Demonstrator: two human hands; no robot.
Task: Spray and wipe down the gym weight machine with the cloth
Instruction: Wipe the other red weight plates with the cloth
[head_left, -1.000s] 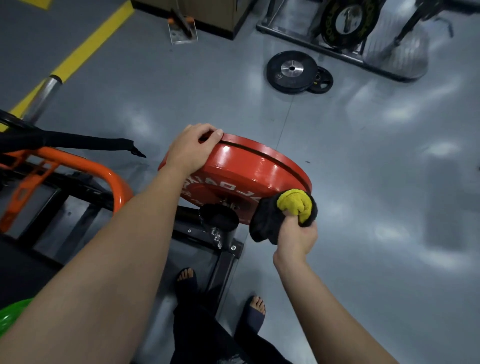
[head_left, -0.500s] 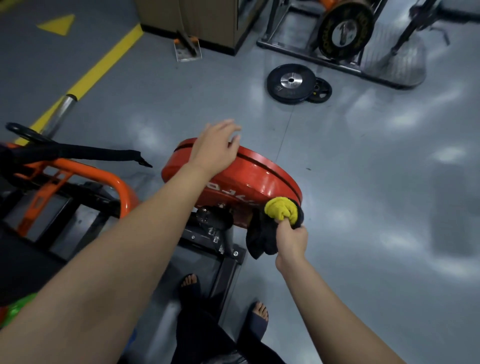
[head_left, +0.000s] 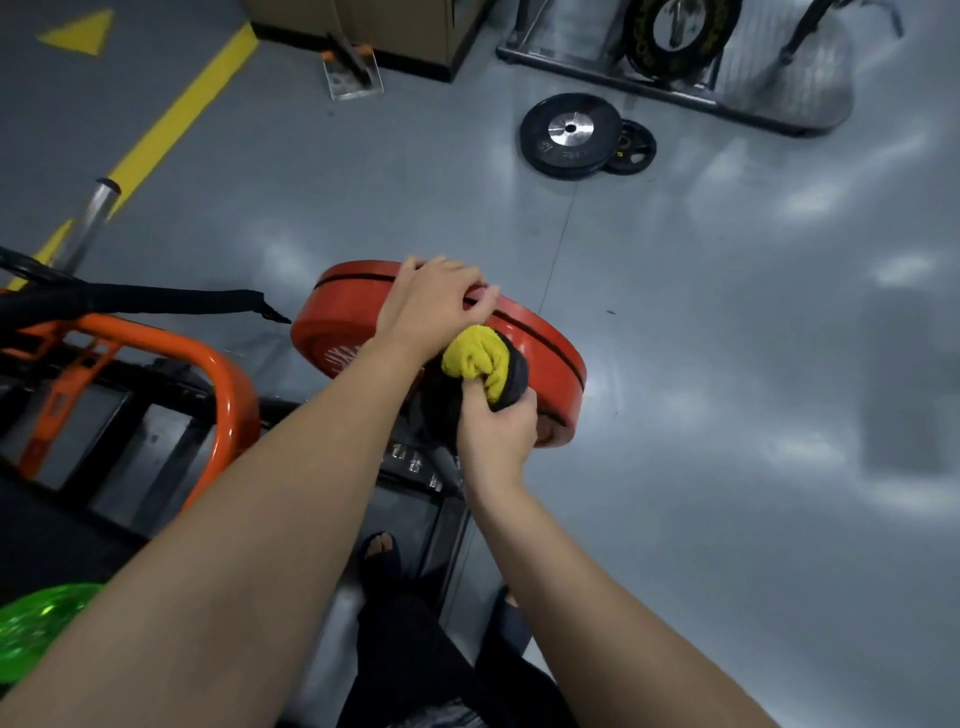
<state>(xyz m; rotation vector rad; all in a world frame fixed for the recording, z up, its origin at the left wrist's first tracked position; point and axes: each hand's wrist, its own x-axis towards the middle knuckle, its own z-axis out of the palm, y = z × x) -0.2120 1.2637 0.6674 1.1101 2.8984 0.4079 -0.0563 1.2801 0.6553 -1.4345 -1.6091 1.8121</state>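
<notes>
A red weight plate (head_left: 343, 322) is mounted on the machine's sleeve, tilted edge-up toward me. My left hand (head_left: 434, 304) lies over its top rim with the fingers curled round the edge. My right hand (head_left: 496, 434) grips a bunched yellow and black cloth (head_left: 475, 361) and holds it against the near face of the plate, just below my left hand. The plate's hub is hidden behind the cloth and my hands. The machine's orange frame tube (head_left: 208, 364) and black base (head_left: 156, 431) lie to the left.
Two black weight plates (head_left: 571, 135) lie on the grey floor at the back. A metal rack (head_left: 727, 78) with a plate stands behind them. A steel bar end (head_left: 96, 213) and a yellow floor line (head_left: 176, 114) are at left. A green object (head_left: 36, 629) sits bottom left.
My left hand had lifted off the plate, then came back down on its rim, further right. My right hand moved the cloth up the plate's face toward the left hand.
</notes>
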